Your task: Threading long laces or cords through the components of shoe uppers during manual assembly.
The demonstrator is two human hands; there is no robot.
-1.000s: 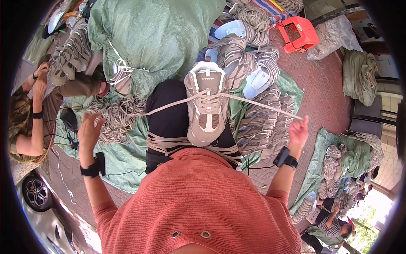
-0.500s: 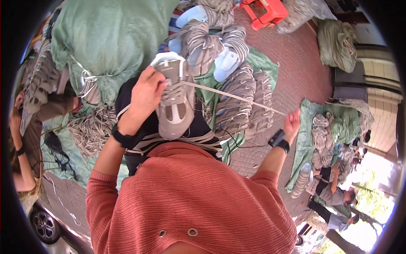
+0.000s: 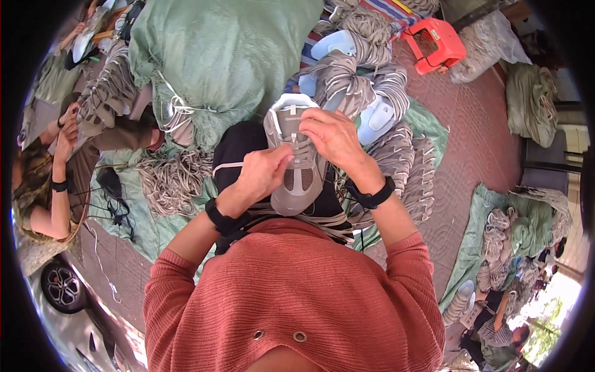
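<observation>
A grey-brown sneaker (image 3: 296, 197) with a pale blue lining rests over my dark-clothed lap, its toe toward me. My left hand (image 3: 265, 173) is closed in a pinch at the left row of lace holes. A pale flat shoelace (image 3: 229, 166) shows at that hand's left side. Over the upper right lace holes, beside the tongue, my right hand (image 3: 338, 137) has thumb and fingers pressed together; what is between them is hidden. More laces (image 3: 334, 230) lie across my lap.
A big green sack (image 3: 217, 56) bulges ahead. Stacked sneaker uppers (image 3: 390, 152) stand on the right, a lace heap (image 3: 170, 186) on the left. A red plastic stool (image 3: 434, 46) is at the far right. A co-worker's forearm (image 3: 60, 192) shows at the left.
My right hand has come in from far right, where it held the lace stretched out, to the sneaker. My left hand has moved lower along the lace holes. The whole view has shifted.
</observation>
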